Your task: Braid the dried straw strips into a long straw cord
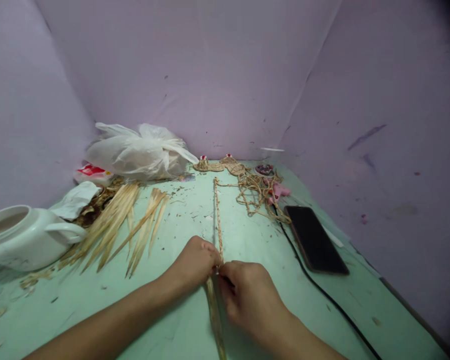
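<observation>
A thin braided cord (218,215) runs straight down the middle of the pale green table. Its near end is pinched by my left hand (198,257), whose fingers are closed. Right beside it, my right hand (249,290) is also closed in a pinch at the same end of the cord. From beneath the fingers a flat dried leaf strip (214,315) hangs toward the near edge. What lies between the fingertips is partly hidden. A loose tangle of cord (253,192) joins the far end of the braid.
Dried leaf strips (112,225) lie left, beside a white pot (30,235). Behind are a white plastic bag (142,150) and woven sole-shaped pieces (209,166). On the right are a pink glue gun (279,191), its black cable (315,285) and a phone (315,240). Purple walls enclose the table.
</observation>
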Action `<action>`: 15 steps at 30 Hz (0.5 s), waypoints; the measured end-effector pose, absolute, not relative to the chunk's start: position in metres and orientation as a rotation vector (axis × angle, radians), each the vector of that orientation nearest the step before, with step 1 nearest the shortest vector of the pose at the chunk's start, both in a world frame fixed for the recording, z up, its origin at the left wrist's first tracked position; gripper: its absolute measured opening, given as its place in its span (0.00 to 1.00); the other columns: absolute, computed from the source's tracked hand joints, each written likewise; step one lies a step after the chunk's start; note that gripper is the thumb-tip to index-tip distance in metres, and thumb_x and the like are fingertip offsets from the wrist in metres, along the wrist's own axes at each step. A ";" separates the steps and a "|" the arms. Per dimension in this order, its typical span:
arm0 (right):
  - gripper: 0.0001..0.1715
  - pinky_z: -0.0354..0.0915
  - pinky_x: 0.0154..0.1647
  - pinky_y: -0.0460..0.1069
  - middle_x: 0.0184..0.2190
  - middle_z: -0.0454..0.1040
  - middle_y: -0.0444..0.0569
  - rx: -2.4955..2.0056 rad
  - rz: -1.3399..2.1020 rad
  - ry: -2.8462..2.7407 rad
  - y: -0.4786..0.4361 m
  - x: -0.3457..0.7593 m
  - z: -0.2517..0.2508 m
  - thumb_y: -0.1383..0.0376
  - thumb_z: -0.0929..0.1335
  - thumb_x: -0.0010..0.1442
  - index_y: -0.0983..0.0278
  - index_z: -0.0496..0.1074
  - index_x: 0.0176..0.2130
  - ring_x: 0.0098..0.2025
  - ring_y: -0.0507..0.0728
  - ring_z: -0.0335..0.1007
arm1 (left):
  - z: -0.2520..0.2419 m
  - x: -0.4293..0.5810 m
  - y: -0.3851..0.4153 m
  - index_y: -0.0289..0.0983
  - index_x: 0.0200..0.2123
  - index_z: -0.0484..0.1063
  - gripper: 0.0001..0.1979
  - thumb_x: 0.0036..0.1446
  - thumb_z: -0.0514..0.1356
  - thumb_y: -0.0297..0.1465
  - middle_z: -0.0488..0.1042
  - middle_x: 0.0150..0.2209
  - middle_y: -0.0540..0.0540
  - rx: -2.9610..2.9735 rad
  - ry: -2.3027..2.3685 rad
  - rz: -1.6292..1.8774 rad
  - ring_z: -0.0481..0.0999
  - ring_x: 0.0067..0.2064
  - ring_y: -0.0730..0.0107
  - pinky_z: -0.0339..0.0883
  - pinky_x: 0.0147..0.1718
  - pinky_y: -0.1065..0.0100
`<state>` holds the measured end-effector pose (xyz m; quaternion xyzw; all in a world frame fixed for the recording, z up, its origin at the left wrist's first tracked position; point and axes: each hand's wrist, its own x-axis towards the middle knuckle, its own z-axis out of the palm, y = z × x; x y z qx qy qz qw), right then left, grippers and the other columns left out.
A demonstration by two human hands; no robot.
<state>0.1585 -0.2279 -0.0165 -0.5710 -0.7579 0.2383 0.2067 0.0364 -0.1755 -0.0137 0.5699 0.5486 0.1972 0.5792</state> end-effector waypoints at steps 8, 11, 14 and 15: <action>0.13 0.53 0.24 0.45 0.19 0.71 0.46 -1.546 0.853 -1.673 -0.208 0.176 -0.011 0.59 0.64 0.50 0.64 0.71 0.23 0.22 0.51 0.62 | -0.002 0.030 -0.169 0.34 0.13 0.62 0.06 0.36 0.54 0.29 0.53 0.12 0.55 1.435 1.250 0.424 0.50 0.18 0.80 0.44 0.18 0.73; 0.12 0.57 0.27 0.46 0.23 0.71 0.47 -1.422 1.256 -1.352 -0.197 0.176 -0.014 0.58 0.64 0.49 0.65 0.69 0.27 0.26 0.52 0.64 | -0.001 0.027 -0.168 0.34 0.14 0.62 0.08 0.37 0.54 0.32 0.52 0.12 0.55 1.467 1.200 0.406 0.50 0.17 0.80 0.43 0.18 0.73; 0.12 0.52 0.19 0.44 0.15 0.61 0.40 -1.293 1.681 -1.177 -0.194 0.167 -0.021 0.58 0.63 0.48 0.65 0.64 0.24 0.17 0.48 0.56 | -0.002 0.026 -0.168 0.35 0.14 0.60 0.09 0.38 0.53 0.34 0.51 0.12 0.56 1.504 1.155 0.373 0.48 0.18 0.80 0.42 0.18 0.73; 0.11 0.48 0.18 0.43 0.14 0.58 0.38 -1.302 1.691 -1.159 -0.195 0.165 -0.023 0.59 0.64 0.48 0.65 0.63 0.24 0.16 0.46 0.51 | -0.002 0.026 -0.168 0.35 0.14 0.58 0.09 0.38 0.52 0.33 0.50 0.13 0.56 1.520 1.153 0.355 0.48 0.18 0.80 0.41 0.18 0.73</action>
